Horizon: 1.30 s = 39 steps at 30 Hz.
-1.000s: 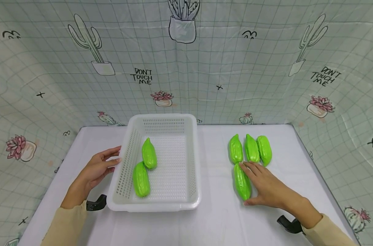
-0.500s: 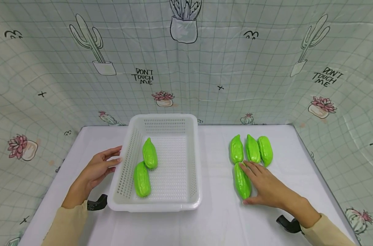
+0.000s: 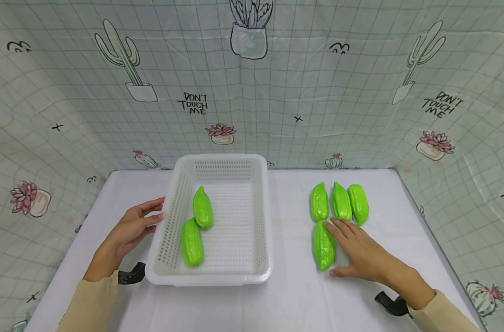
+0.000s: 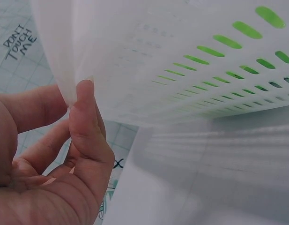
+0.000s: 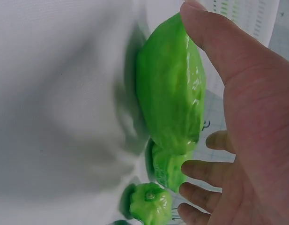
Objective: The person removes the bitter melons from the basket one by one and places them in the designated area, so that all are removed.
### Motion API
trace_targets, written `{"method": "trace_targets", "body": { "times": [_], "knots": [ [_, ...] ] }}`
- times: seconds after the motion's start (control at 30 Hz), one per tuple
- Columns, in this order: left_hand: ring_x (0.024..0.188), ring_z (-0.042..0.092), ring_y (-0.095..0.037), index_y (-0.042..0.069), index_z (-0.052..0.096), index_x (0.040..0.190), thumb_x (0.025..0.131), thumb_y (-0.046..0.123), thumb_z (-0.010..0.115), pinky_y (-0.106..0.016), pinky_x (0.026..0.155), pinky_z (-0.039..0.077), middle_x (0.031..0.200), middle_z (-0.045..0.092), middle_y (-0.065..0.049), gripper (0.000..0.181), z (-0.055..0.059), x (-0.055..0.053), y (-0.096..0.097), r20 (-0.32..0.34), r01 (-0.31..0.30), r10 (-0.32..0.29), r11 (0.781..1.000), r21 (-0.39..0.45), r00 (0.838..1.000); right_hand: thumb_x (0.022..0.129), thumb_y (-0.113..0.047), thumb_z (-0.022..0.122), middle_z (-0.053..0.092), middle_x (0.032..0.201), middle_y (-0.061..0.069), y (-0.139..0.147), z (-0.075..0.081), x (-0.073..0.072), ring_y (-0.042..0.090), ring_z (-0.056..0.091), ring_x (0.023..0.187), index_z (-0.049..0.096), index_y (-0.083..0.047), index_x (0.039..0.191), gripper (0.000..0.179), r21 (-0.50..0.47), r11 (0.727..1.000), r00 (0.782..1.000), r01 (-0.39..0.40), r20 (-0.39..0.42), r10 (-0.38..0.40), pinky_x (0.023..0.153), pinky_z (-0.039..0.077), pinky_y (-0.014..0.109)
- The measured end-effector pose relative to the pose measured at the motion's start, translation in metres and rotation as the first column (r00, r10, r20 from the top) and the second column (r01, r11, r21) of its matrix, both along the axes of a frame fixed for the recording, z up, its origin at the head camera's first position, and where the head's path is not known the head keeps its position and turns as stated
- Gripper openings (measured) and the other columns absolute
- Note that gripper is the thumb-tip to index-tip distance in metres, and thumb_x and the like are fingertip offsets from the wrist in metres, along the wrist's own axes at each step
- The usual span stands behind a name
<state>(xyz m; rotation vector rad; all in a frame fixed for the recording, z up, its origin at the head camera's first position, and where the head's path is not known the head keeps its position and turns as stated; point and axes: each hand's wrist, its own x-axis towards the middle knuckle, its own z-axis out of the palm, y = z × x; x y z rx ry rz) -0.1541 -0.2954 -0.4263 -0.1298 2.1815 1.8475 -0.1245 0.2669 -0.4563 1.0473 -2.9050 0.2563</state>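
Observation:
In the head view, my left hand (image 3: pixel 129 228) is at the left side of a white perforated plastic basket (image 3: pixel 210 280). The left wrist view shows thumb and finger pinching the basket's rim (image 4: pixel 64 56). Two glossy green ribbed fruits with pointed ends, one a fruit (image 3: pixel 202 207) touching the other fruit (image 3: pixel 191 243), lie inside it. On the right, my right hand (image 3: pixel 364 253) spreads its relaxed fingers beside a similar green fruit (image 3: pixel 324 244). Its index fingertip is right at the fruit's upper end; the thumb stands apart from the lower end.
Behind the right hand, three more green fruits lie side by side: a left one (image 3: pixel 319 203), a middle one (image 3: pixel 340 200) and a right one (image 3: pixel 358 203). A white cloth (image 3: pixel 291 295) covers the table. A printed grid curtain (image 3: pixel 276 92) closes off the back and sides.
The green fruit beside my right hand has rolled slightly left, and its lower end now lies away from the thumb. My left hand and the basket stay in place.

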Motion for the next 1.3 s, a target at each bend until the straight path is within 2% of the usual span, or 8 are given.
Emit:
{"method": "trace_targets", "body": {
  "times": [0.2,0.4,0.57,0.77,1.03,1.3],
  "knots": [
    [0.093,0.062,-0.004,-0.005,0.028,0.164,0.106,0.006,0.063,-0.020,0.075,0.052,0.127,0.053,0.004,0.069,0.000,0.000,0.000,-0.001,-0.001,0.001,1.000,0.003,1.000,0.073,-0.054,0.094,0.044,0.156,0.030,0.000,0.004,-0.001,0.051,0.045,0.140,0.037,0.006,0.156,0.117,0.014,1.000,1.000,-0.002,0.002,0.002,0.109,0.043,0.066],
    [0.095,0.060,-0.004,-0.003,0.029,0.164,0.106,0.006,0.063,-0.021,0.075,0.051,0.130,0.051,0.002,0.068,0.000,0.000,0.000,-0.003,0.004,-0.004,1.000,-0.020,1.000,0.076,-0.056,0.091,0.043,0.158,0.030,-0.001,0.013,-0.007,0.053,0.045,0.140,0.036,0.006,0.157,0.116,0.037,0.999,0.999,-0.030,-0.034,0.031,0.110,0.041,0.066],
    [0.095,0.061,-0.004,-0.003,0.028,0.165,0.106,0.006,0.062,-0.021,0.076,0.052,0.131,0.051,0.001,0.068,0.001,0.000,0.001,0.002,0.002,-0.002,1.000,-0.024,1.000,0.076,-0.055,0.091,0.042,0.158,0.029,-0.008,0.029,-0.013,0.052,0.044,0.141,0.037,0.005,0.157,0.115,0.030,0.998,0.996,-0.059,-0.071,0.061,0.111,0.041,0.066],
    [0.094,0.061,-0.004,-0.003,0.029,0.165,0.106,0.006,0.063,-0.021,0.076,0.052,0.131,0.051,0.001,0.068,0.001,0.000,0.001,0.010,-0.002,0.002,1.000,-0.023,1.000,0.078,-0.056,0.090,0.040,0.161,0.027,-0.020,0.051,-0.023,0.050,0.040,0.144,0.035,0.003,0.160,0.115,0.033,0.996,0.994,-0.081,-0.065,0.083,0.113,0.038,0.066],
    [0.094,0.062,-0.003,-0.004,0.028,0.165,0.106,0.006,0.063,-0.020,0.076,0.052,0.130,0.052,0.002,0.068,0.003,0.001,0.000,0.006,-0.002,0.002,1.000,-0.020,1.000,0.079,-0.052,0.090,0.041,0.161,0.027,-0.048,0.075,-0.042,0.050,0.040,0.146,0.033,0.004,0.161,0.114,0.012,0.991,0.985,-0.136,-0.105,0.137,0.117,0.034,0.066],
    [0.095,0.061,-0.003,-0.003,0.028,0.165,0.107,0.008,0.063,-0.020,0.076,0.052,0.132,0.051,0.001,0.069,0.002,0.001,0.000,0.015,0.007,-0.007,1.000,-0.015,1.000,0.083,-0.057,0.086,0.040,0.162,0.028,-0.089,0.097,-0.059,0.049,0.038,0.149,0.032,0.004,0.161,0.113,0.065,0.984,0.981,-0.166,-0.094,0.172,0.120,0.034,0.062]
  ]
}}
